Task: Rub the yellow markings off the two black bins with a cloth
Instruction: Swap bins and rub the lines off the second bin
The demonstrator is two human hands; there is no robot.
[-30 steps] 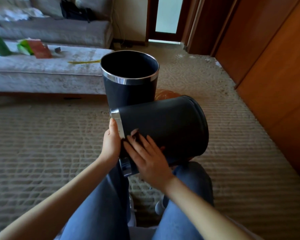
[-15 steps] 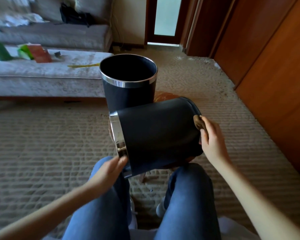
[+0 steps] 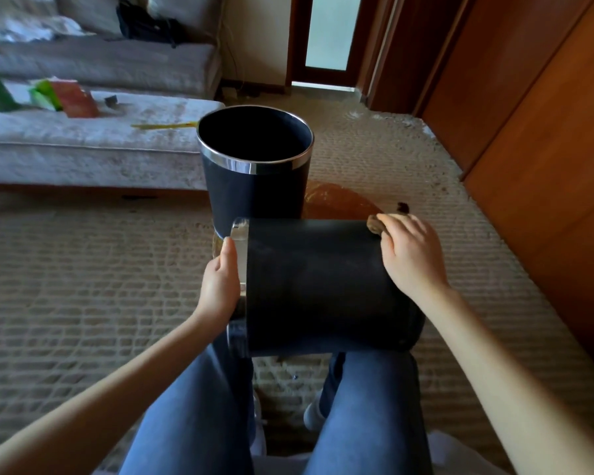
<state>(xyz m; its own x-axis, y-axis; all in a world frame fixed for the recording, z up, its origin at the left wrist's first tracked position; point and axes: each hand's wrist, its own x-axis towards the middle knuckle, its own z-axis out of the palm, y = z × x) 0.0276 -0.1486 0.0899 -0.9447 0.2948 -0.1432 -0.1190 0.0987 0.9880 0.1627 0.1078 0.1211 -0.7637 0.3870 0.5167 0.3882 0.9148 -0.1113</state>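
Across your knees [image 3: 367, 382], bin [image 3: 316, 286] lying sideways; far bin [image 3: 254, 186] standing upright. You're gripping rim [image 3: 241, 255] with left hand [image 3: 220, 286], holding cloth [image 3: 374, 225] against base edge with right hand [image 3: 408, 255]. No yellow showing on top: try rolling bin, bracing rim.

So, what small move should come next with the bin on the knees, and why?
Probably roll the tipped bin a little toward the body: its upper side shows no yellow marking, the left hand grips its rim, and the right hand holds the cloth at its base end, ready to rub.
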